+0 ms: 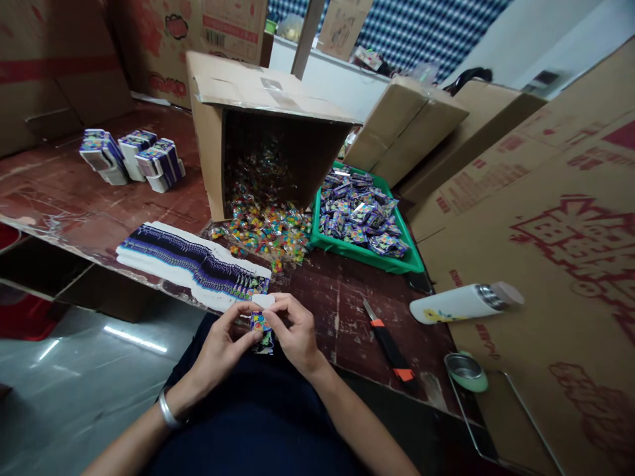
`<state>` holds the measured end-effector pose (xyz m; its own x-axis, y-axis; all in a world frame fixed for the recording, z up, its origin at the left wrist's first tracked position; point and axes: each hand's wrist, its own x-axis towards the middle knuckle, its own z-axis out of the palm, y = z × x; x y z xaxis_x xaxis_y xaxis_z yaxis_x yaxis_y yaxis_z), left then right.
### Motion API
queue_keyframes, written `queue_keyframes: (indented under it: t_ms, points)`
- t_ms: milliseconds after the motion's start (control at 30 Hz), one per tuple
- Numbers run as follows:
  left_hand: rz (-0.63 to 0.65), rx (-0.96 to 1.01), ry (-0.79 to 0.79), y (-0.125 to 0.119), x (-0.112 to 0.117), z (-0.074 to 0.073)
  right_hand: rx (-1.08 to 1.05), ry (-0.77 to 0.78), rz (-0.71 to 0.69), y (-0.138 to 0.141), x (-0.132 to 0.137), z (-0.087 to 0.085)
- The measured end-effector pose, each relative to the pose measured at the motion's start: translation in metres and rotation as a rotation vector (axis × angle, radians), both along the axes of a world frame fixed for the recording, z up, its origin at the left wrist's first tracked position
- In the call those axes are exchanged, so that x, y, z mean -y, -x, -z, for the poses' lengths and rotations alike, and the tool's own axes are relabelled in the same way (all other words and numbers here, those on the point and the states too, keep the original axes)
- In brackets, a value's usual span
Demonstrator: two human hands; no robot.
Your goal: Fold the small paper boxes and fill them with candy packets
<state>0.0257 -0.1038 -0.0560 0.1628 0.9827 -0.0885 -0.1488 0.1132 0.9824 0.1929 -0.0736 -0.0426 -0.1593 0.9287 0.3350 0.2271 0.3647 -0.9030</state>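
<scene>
Both my hands meet at the near table edge over my lap. My left hand (224,338) and my right hand (294,329) pinch one small colourful printed packet box (261,328) between their fingertips. Just beyond them lies a long fanned row of flat purple-and-white box blanks (188,263). A tipped-over cardboard box (258,125) spills small colourful candy packets (262,228) onto the table behind that row.
A green tray (397,263) of filled packets sits right of the spill. Stacks of finished boxes (129,157) stand at the far left. An orange-and-black utility knife (387,342), a white flask (461,303) lying down and its green cap (466,370) are at the right, beside large cardboard sheets (555,264).
</scene>
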Motion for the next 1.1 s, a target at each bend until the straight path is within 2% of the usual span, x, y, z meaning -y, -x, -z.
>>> queue_keyframes:
  t_ms: [100,200,267,367,467,600,767,867,933,1033,1100]
  points:
    - [-0.070,0.043,0.019,-0.001,0.000,0.001,-0.111,0.042,0.023,0.003,0.000,0.000]
    - [-0.085,0.048,0.031,-0.001,0.001,0.002,-0.138,0.107,-0.057,0.004,-0.003,-0.004]
    - [-0.084,0.017,0.016,0.000,0.002,0.003,-0.163,0.218,-0.117,0.002,-0.007,-0.009]
    - [-0.064,-0.040,-0.042,0.003,0.002,0.006,-0.178,0.428,-0.129,-0.001,-0.016,-0.017]
    - [-0.027,-0.077,-0.096,0.006,0.002,0.009,-0.153,0.495,-0.145,-0.004,-0.026,-0.024]
    - [0.000,-0.098,-0.099,0.007,0.003,0.006,-0.122,0.424,-0.177,-0.004,-0.031,-0.028]
    - [-0.042,-0.050,0.014,0.009,0.002,0.002,-0.042,0.289,-0.244,-0.008,-0.025,-0.028]
    - [-0.084,0.071,0.064,0.011,-0.004,0.004,0.183,0.210,-0.400,-0.013,-0.018,-0.028]
    - [-0.109,0.150,0.106,0.012,-0.009,0.006,0.374,0.083,-0.454,-0.016,-0.013,-0.027]
    - [-0.109,0.194,0.172,0.012,-0.013,0.010,0.513,-0.140,-0.373,-0.021,-0.019,-0.026]
    - [-0.116,0.153,0.184,0.013,-0.013,0.014,0.548,-0.238,-0.209,-0.033,-0.043,-0.031]
